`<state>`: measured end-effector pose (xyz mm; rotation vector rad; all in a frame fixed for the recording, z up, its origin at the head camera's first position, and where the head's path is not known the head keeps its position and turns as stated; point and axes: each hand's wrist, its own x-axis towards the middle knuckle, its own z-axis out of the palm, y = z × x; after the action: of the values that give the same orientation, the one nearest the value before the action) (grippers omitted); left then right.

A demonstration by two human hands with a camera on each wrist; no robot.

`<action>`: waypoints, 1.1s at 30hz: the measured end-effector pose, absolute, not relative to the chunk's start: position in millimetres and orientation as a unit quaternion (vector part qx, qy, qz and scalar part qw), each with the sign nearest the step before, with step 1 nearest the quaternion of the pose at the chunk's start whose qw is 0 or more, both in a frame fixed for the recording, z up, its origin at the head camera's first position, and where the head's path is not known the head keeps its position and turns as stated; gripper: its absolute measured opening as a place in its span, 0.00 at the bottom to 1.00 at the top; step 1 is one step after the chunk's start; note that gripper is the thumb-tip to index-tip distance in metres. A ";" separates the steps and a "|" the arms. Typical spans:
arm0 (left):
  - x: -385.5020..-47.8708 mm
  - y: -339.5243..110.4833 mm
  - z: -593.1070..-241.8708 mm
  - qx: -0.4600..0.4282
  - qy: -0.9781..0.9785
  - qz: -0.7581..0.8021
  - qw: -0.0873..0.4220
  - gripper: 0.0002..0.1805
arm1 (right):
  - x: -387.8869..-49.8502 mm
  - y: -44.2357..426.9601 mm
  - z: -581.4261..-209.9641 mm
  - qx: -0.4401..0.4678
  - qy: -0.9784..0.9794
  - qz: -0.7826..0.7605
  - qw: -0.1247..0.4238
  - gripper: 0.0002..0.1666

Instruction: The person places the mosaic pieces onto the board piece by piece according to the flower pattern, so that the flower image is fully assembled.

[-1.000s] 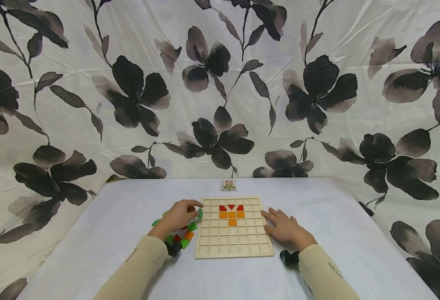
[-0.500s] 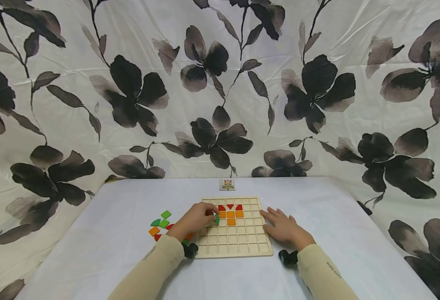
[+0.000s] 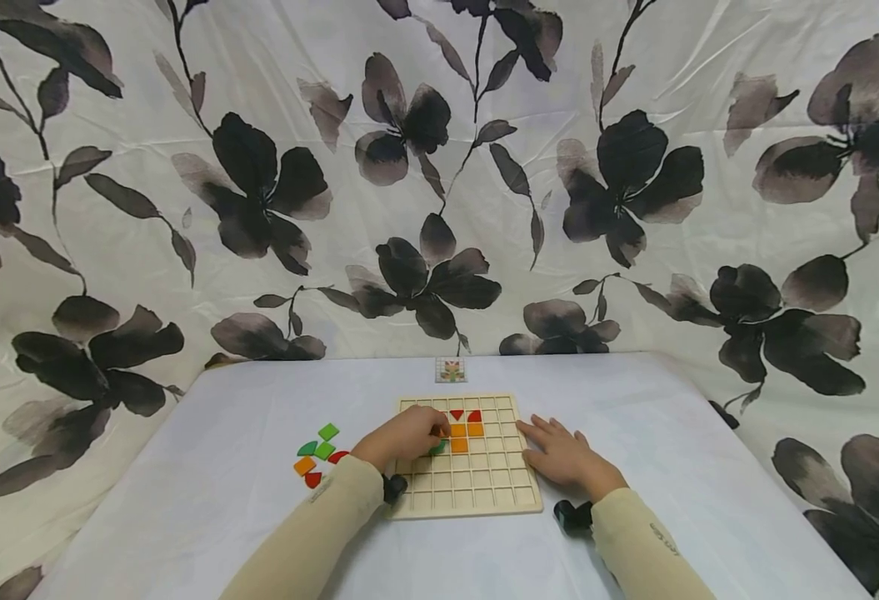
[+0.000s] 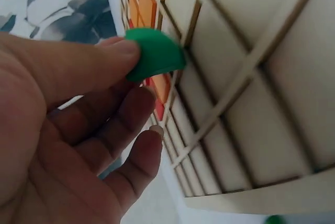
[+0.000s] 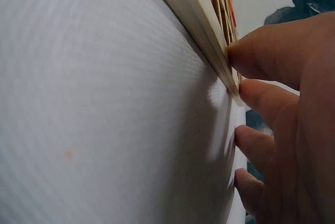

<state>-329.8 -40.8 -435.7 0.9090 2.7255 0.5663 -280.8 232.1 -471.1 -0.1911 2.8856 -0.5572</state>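
Observation:
The left hand (image 3: pixel 407 435) pinches a green quarter-round piece (image 4: pixel 156 55) between thumb and finger over the wooden grid board (image 3: pixel 484 492). In the head view that green piece (image 3: pixel 437 448) shows just left of the lowest orange square (image 3: pixel 459 445). Orange squares fill several cells, with a red triangle (image 3: pixel 456 415) and a red quarter-round (image 3: pixel 474 416) above them; the left hand covers the cells to their left. The right hand (image 3: pixel 570 458) lies with extended fingers at the board's right edge, its fingertips touching the rim (image 5: pixel 201 20) in the right wrist view.
Left of the board, loose green, orange and red pieces lie on the white table (image 3: pixel 207 467), among them an orange square (image 3: pixel 305 466). A small patterned card (image 3: pixel 451 370) lies behind the board. A floral cloth hangs at the back.
The left hand has moved right from the loose pieces onto the board, carrying the green piece to beside the orange squares. The right hand has stayed at the board's edge.

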 end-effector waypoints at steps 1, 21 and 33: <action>-331.1 -39.1 -435.0 0.317 0.925 0.180 0.105 0.07 | -281.2 232.0 -471.4 -0.064 0.975 -0.187 0.098 0.33; -338.8 -26.9 -438.7 0.374 0.915 0.130 0.073 0.14 | -284.4 230.8 -474.2 -0.063 0.977 -0.182 0.093 0.34; -334.9 -35.0 -444.6 0.330 0.935 0.119 0.060 0.03 | -278.9 231.4 -468.7 -0.068 0.975 -0.188 0.093 0.33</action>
<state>-334.9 -35.0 -444.6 0.9984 2.8298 0.3594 -278.9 231.4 -468.7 -0.2028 2.8951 -0.5584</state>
